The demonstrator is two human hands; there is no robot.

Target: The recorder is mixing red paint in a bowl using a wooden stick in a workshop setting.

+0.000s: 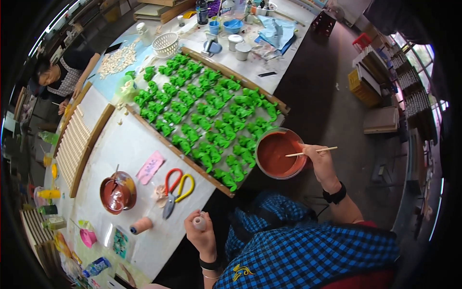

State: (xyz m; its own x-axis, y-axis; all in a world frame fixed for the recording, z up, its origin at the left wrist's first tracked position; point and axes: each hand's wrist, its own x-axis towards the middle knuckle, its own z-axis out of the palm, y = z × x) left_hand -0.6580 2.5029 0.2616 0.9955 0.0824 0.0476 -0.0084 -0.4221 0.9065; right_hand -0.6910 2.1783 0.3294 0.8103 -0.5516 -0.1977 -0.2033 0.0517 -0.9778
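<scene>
My left hand [202,237] is closed round a small pale pink, rounded piece [199,222] with a dark hole in its top. At the rim of a round bowl of reddish-brown paint [279,154], my right hand [318,163] pinches a thin wooden stick [327,149]. The stick's left end reaches over the paint. Whether these fingers also bear the bowl, I cannot tell. Beside the bowl, a wood-edged board [168,141] carries rows of bright green moulded figures [211,120]. Red-and-yellow-handled scissors [168,207] lie near my left hand.
Left of the scissors are a thread spool [141,225], a pink paper slip [150,167] and a second paint bowl [115,196]. Another board [96,144] holds rows of small pale pieces. Across the table a person [67,72] works. A white basket [165,45] and blue cups [233,26] stand at the back.
</scene>
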